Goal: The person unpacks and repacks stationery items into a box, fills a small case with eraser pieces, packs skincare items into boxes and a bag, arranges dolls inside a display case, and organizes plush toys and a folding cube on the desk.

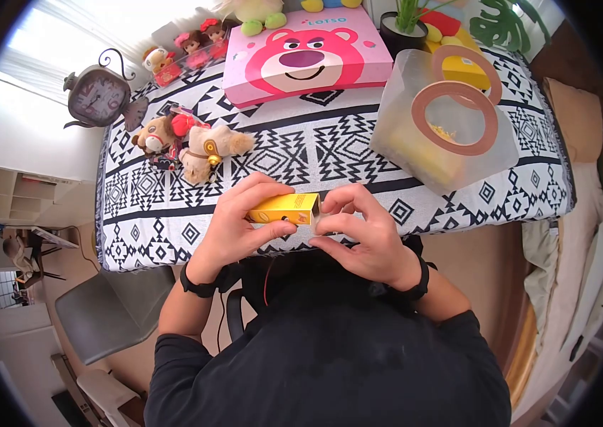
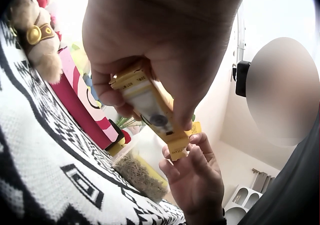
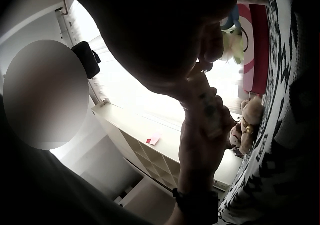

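A small yellow box (image 1: 284,209) lies across the left hand (image 1: 238,217), whose fingers and thumb grip it from both sides. Its right end is open, with a flap showing in the left wrist view, where the box (image 2: 150,107) has a clear window. The right hand (image 1: 369,238) has curled fingers at that open end, and its fingertips touch the flap (image 2: 179,149). What lies inside the box is hard to make out. In the right wrist view the hands are dark.
A pink bear box (image 1: 308,57) stands at the back of the patterned table (image 1: 276,160). A translucent bag (image 1: 415,128) with round handles is at the right. Plush toys (image 1: 205,149) and a clock (image 1: 98,96) sit at the left; a potted plant (image 1: 405,32) stands behind.
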A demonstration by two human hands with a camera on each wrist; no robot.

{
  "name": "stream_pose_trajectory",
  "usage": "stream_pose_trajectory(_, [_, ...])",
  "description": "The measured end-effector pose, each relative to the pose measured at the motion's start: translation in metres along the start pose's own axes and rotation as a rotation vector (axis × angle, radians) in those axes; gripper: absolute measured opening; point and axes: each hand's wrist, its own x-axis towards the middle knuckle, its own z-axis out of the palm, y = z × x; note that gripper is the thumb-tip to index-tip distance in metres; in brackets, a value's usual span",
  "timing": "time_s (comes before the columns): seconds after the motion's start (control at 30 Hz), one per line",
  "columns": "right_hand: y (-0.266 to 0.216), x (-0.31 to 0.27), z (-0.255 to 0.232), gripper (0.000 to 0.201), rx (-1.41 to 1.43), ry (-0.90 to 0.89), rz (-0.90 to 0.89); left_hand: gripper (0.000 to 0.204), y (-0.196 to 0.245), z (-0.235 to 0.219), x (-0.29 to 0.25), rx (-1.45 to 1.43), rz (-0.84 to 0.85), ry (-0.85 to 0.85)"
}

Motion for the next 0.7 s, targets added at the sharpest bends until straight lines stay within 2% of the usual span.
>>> stream_pose_trajectory(0.23, [0.012, -0.005, 0.004, 0.045, -0.004, 0.075, -0.015, 0.055, 0.002, -0.003, 0.006, -0.029, 0.014, -0.039])
stream_pose_trajectory(0.33, [0.015, -0.006, 0.001, 0.046, -0.084, 0.070, -0.012, 0.057, 0.005, -0.002, 0.007, -0.003, -0.027, -0.053])
stream_pose_trajectory(0.43, [0.019, -0.006, 0.000, 0.047, -0.219, 0.095, -0.019, 0.055, 0.005, -0.003, 0.009, 0.040, 0.000, -0.063])
stream_pose_trajectory(0.47, [0.022, -0.008, 0.002, 0.047, -0.231, 0.090, 0.032, 0.055, 0.007, -0.004, 0.011, 0.041, 0.000, -0.064])
stream_pose_trajectory(0.53, [0.025, -0.008, 0.005, 0.047, -0.243, 0.086, 0.082, 0.053, 0.017, -0.009, 0.019, 0.259, -0.045, -0.134])
stream_pose_trajectory(0.57, [0.024, -0.007, 0.007, 0.049, -0.218, 0.035, 0.183, 0.053, 0.019, -0.012, 0.025, 0.259, -0.045, -0.134])
stream_pose_trajectory(0.6, [0.024, -0.006, 0.009, 0.050, -0.192, -0.016, 0.284, 0.052, 0.020, -0.015, 0.032, 0.388, 0.026, -0.159])
stream_pose_trajectory(0.63, [0.025, -0.005, 0.012, 0.050, -0.192, -0.015, 0.281, 0.052, 0.023, -0.020, 0.039, 0.517, 0.099, -0.182])
stream_pose_trajectory(0.7, [0.029, 0.000, 0.018, 0.055, -0.167, -0.045, 0.367, 0.049, 0.038, -0.028, 0.054, 0.617, 0.097, -0.239])
